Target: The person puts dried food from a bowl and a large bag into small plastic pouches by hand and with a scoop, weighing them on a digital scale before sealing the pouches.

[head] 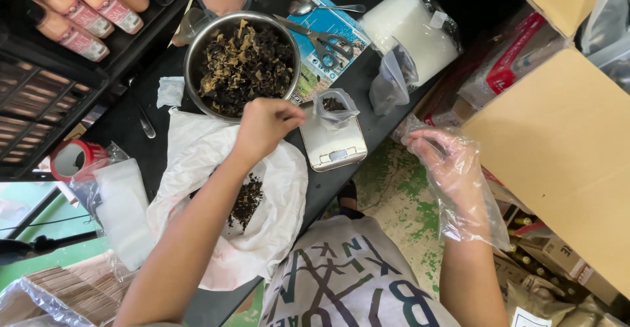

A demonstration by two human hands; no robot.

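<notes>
My left hand (264, 125) is bare and sits at the near rim of a metal bowl (197, 45) full of dark dried fungus pieces (246, 64). Its fingers are pinched together; what they hold is hidden. Just to its right a small clear bag (335, 107) with a few dark pieces stands on a silver kitchen scale (331, 146). My right hand (441, 160) wears a loose clear plastic glove and hangs off the table edge, fingers spread, holding nothing. A white plastic bag (197, 150) with dark crumbs (246, 202) lies under my left forearm.
Scissors (321, 38) and a spoon (308, 5) lie on a blue leaflet behind the scale. A white packet (410, 25) and an empty clear bag (392, 81) sit to the right. Cardboard boxes (558, 143) stand at right; red tape roll (72, 158) and bottles (85, 12) at left.
</notes>
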